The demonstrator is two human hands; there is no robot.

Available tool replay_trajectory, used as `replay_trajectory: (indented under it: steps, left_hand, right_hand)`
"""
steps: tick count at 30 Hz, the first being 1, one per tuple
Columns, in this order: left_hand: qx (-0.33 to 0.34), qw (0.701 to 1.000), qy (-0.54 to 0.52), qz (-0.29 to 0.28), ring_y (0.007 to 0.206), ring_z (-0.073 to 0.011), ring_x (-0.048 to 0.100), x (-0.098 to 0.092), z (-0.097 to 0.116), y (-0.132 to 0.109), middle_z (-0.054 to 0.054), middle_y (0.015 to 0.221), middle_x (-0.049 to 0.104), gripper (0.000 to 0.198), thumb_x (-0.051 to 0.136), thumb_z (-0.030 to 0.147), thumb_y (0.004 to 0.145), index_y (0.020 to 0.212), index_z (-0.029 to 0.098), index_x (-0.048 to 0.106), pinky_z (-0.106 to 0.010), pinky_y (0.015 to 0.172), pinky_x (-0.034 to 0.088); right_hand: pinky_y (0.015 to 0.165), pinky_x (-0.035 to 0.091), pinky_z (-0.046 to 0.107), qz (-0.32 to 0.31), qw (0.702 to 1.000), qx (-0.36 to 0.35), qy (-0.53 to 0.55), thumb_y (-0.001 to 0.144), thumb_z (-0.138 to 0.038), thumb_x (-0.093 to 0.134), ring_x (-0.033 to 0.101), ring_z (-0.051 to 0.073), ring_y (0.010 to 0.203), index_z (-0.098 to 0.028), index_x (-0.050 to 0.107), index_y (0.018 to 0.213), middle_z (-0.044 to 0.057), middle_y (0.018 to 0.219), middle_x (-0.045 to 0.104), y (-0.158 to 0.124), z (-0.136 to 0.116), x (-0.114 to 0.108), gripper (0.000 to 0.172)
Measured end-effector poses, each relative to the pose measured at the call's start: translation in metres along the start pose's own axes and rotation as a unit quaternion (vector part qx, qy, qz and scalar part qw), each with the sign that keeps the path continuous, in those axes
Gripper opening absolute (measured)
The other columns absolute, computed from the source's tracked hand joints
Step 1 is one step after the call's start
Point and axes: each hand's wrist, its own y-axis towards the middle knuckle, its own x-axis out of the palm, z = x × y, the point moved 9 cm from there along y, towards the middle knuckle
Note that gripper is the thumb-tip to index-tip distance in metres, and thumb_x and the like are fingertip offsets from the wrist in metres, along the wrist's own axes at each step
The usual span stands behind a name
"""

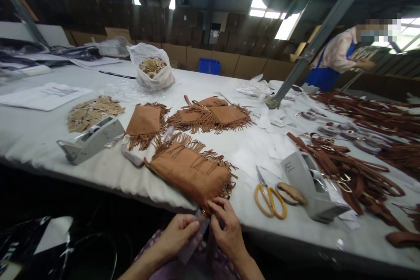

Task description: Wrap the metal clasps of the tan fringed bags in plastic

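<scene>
A tan fringed pouch (193, 168), seemingly suede, lies at the table's front edge with its near corner hanging over. My right hand (226, 227) pinches that corner, close to a small gold-coloured metal fitting (204, 214). Beside it, my left hand (180, 232) is closed, thumb on top, on a flat grey strip (190, 248) that hangs below the fitting. How the strip joins the pouch is hidden by the fingers. Another fringed pouch (146, 120) lies just behind, and more fringed pieces (226, 113) overlap farther back.
Yellow-handled scissors (271, 201) and a grey tape dispenser (311, 188) stand right, near brown straps (357, 175). Another tape dispenser (90, 140) and a pile of tan pieces (93, 111) are left. Behind are a white plastic bag (152, 81), a slanted post (305, 52) and a co-worker (334, 57).
</scene>
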Motion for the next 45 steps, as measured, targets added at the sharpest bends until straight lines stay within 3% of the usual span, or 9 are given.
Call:
replay_trajectory:
  steps: [10, 15, 19, 22, 25, 30, 37, 42, 45]
  left_hand:
    - [0.018, 0.991, 0.003, 0.135, 0.051, -0.0110, 0.046, -0.007, 0.000, 0.018, 0.001, 0.055, 0.054, 0.043, 0.066, 0.055, 0.066, 0.066, 0.012, 0.060, -0.022, 0.051, 0.034]
    - [0.061, 0.977, 0.034, 0.201, 0.058, -0.0130, 0.048, -0.027, -0.007, 0.017, 0.000, 0.058, 0.056, 0.043, 0.057, 0.054, 0.075, 0.062, 0.013, 0.062, -0.023, 0.057, 0.037]
    - [0.061, 0.968, 0.083, 0.228, 0.059, -0.0142, 0.051, -0.033, -0.002, 0.011, 0.000, 0.059, 0.058, 0.040, 0.053, 0.050, 0.078, 0.063, 0.014, 0.062, -0.023, 0.056, 0.038]
    - [0.067, 0.962, 0.132, 0.227, 0.061, -0.0161, 0.055, -0.031, 0.013, 0.007, -0.002, 0.062, 0.063, 0.032, 0.052, 0.042, 0.079, 0.068, 0.014, 0.065, -0.023, 0.058, 0.040]
    - [0.081, 0.954, 0.175, 0.228, 0.065, -0.0178, 0.060, -0.033, 0.025, 0.004, -0.003, 0.067, 0.067, 0.028, 0.053, 0.037, 0.079, 0.072, 0.015, 0.067, -0.024, 0.061, 0.042]
    - [0.053, 0.956, 0.142, 0.251, 0.062, -0.0178, 0.061, -0.044, 0.010, -0.003, -0.004, 0.067, 0.068, 0.038, 0.052, 0.051, 0.080, 0.077, 0.015, 0.064, -0.025, 0.058, 0.043]
    - [-0.023, 0.986, -0.086, 0.138, 0.047, -0.0107, 0.052, -0.022, -0.021, 0.003, -0.002, 0.062, 0.063, 0.049, 0.069, 0.058, 0.065, 0.082, 0.012, 0.064, -0.021, 0.045, 0.039]
    - [0.035, 0.969, -0.044, 0.239, 0.044, -0.0118, 0.051, -0.029, -0.004, -0.001, -0.003, 0.060, 0.066, 0.044, 0.070, 0.051, 0.067, 0.086, 0.011, 0.069, -0.021, 0.039, 0.037]
    - [0.109, 0.946, 0.062, 0.300, 0.067, -0.0202, 0.064, -0.031, 0.010, -0.015, -0.008, 0.079, 0.073, 0.033, 0.063, 0.045, 0.076, 0.088, 0.015, 0.072, -0.028, 0.061, 0.051]
  right_hand:
    - [0.086, 0.052, 0.035, 0.008, 1.000, -0.022, -0.007, 0.081, -0.012, 0.051, 0.061, 0.021, 0.101, -0.025, 0.067, 0.111, 0.010, 0.108, 0.064, -0.006, -0.002, -0.001, 0.037]
    - [0.077, 0.051, 0.032, 0.085, 0.986, 0.137, 0.032, 0.082, -0.034, 0.059, 0.063, 0.021, 0.080, -0.019, 0.073, 0.082, 0.008, 0.083, 0.069, -0.031, 0.008, -0.015, 0.020]
    - [0.040, 0.038, 0.024, -0.026, 0.900, 0.385, 0.203, 0.076, -0.064, 0.053, 0.048, 0.012, 0.041, -0.014, 0.065, 0.062, 0.002, 0.051, 0.057, -0.063, 0.042, 0.040, 0.053]
    - [0.033, 0.029, 0.020, -0.023, 0.824, 0.466, 0.322, 0.065, -0.071, 0.059, 0.038, 0.006, 0.033, -0.015, 0.059, 0.062, -0.003, 0.046, 0.051, -0.070, 0.052, 0.073, 0.056]
    - [0.033, 0.025, 0.018, 0.018, 0.793, 0.475, 0.382, 0.058, -0.064, 0.070, 0.032, 0.004, 0.033, -0.016, 0.054, 0.061, -0.008, 0.042, 0.043, -0.061, 0.053, 0.083, 0.050]
    - [0.037, 0.030, 0.018, 0.036, 0.799, 0.463, 0.382, 0.061, -0.051, 0.074, 0.039, 0.005, 0.037, -0.015, 0.056, 0.061, -0.005, 0.044, 0.049, -0.052, 0.048, 0.079, 0.041]
    - [0.039, 0.035, 0.019, -0.001, 0.802, 0.454, 0.387, 0.060, -0.051, 0.075, 0.044, 0.006, 0.038, -0.014, 0.060, 0.064, -0.004, 0.046, 0.054, -0.045, 0.042, 0.076, 0.041]
    - [0.036, 0.032, 0.019, -0.024, 0.815, 0.447, 0.369, 0.061, -0.052, 0.074, 0.041, 0.006, 0.035, -0.014, 0.059, 0.061, -0.004, 0.043, 0.053, -0.041, 0.041, 0.072, 0.041]
    - [0.034, 0.028, 0.018, -0.006, 0.793, 0.463, 0.397, 0.059, -0.052, 0.075, 0.035, 0.004, 0.033, -0.015, 0.056, 0.057, -0.006, 0.041, 0.049, -0.043, 0.042, 0.076, 0.042]
